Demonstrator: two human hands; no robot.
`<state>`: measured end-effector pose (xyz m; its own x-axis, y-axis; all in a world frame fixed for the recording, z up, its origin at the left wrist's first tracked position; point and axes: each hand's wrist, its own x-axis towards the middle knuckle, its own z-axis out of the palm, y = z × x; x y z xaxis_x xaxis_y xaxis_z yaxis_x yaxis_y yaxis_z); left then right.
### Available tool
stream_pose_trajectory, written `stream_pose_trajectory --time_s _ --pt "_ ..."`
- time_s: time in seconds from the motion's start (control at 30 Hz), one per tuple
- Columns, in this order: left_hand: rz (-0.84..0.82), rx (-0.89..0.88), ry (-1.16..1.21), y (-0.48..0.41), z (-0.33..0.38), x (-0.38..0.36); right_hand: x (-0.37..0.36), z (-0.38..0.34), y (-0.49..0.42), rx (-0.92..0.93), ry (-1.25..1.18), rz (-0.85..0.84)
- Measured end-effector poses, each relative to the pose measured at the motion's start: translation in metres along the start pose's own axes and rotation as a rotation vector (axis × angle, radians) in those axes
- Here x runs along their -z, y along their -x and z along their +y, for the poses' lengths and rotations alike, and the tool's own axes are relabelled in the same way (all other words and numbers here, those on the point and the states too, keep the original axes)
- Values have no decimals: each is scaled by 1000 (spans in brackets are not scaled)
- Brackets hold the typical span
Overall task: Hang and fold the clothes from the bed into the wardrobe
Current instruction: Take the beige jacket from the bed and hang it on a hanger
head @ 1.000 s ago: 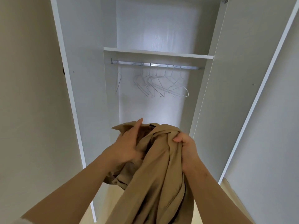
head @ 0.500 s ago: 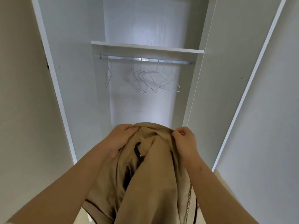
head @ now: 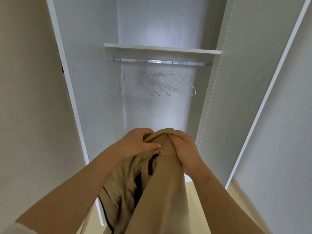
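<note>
cam: single, head-worn | faces: forward into wardrobe [head: 157, 112], roughly square-on, rail [head: 162, 61] above centre | near: left hand [head: 135, 144], right hand [head: 187, 149], jacket [head: 162, 191] close, lower centre | far: wardrobe back well beyond hands

No readable text, labels or signs

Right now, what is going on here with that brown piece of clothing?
A person stands at an open white wardrobe, holding a tan garment up in front of it. The left hand and the right hand both grip the bunched fabric at its top, and the rest hangs down between the arms. Inside, the rail carries only bare wire hangers. The garment is not yet on a hanger.
</note>
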<state>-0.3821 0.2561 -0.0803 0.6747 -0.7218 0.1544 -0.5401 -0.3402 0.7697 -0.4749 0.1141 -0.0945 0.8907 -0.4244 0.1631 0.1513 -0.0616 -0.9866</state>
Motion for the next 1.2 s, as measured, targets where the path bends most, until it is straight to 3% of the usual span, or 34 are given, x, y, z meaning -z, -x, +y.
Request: stream_pose_trajectory --time_s 0.13,0.27,0.33,0.37,0.53,0.67,0.83,0.9,1.0,1.13,1.2 --pt "82 58 -226 3 -25 -7 2 -10 -2 89 -2 51" --pt "57 335 -360 9 -46 -22 9 -17 -7 110 -63 84" --pt "67 391 -367 9 -51 -28 13 -19 -9 102 -74 93" --pt "99 405 -268 10 -52 -29 16 -19 -11 93 -81 108" --pt "335 558 694 6 -30 -26 43 -11 -14 -1 50 228" --pt "388 484 885 -10 4 -20 61 -4 -10 -164 72 161" --pt "314 388 641 -38 51 -27 66 0 -2 -206 127 -292" --pt "282 314 490 -47 66 -37 66 4 -1 -250 163 -397" --pt "318 185 294 -55 72 -45 76 9 -5 -246 139 -318" --pt "480 67 39 -52 54 -57 93 14 -14 -242 -223 -100" --pt "669 28 134 -48 36 -63 97 14 -20 -241 -322 -74"
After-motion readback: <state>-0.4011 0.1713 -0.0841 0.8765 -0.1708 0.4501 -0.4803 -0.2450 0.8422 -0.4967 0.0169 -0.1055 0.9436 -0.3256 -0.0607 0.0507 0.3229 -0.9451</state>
